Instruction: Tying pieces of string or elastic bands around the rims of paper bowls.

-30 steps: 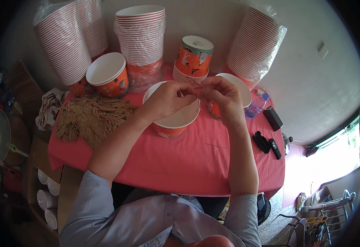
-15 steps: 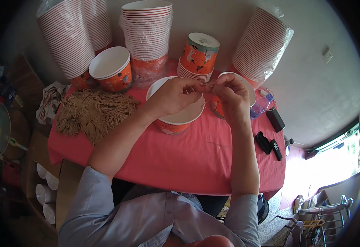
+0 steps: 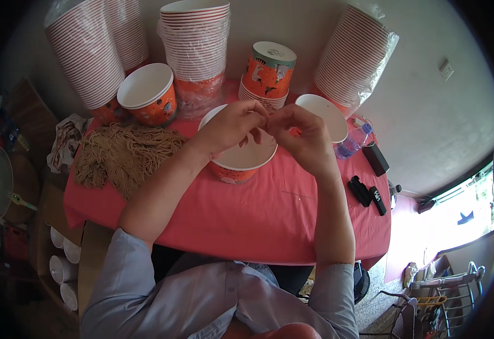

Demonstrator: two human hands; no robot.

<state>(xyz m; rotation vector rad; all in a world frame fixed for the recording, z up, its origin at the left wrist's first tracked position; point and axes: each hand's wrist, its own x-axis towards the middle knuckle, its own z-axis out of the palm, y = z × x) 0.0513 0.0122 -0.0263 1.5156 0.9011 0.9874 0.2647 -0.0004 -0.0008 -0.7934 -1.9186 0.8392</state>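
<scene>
My left hand point(image 3: 233, 129) and my right hand point(image 3: 304, 138) meet fingertip to fingertip above a white-lined orange paper bowl point(image 3: 244, 161). Both hands are closed in a pinch on a thin strand, which is mostly hidden between the fingers. The bowl stands upright on the red tablecloth point(image 3: 247, 220); my hands cover part of its rim. Just right of it, partly behind my right hand, is another open bowl point(image 3: 327, 116). A tangled heap of tan string point(image 3: 128, 155) lies left of my left forearm.
Tall stacks of paper bowls point(image 3: 196, 51) in clear plastic line the back wall, with another stack point(image 3: 354, 62) at right. An upturned bowl point(image 3: 269, 70) tops a short stack. A plastic bottle point(image 3: 355, 141), a black box point(image 3: 376, 161) and small black items point(image 3: 378, 200) lie at right.
My hands have come closer together and shifted slightly left. My right hand has turned, its fingers now bent toward my left fingertips. The strand shows less than before.
</scene>
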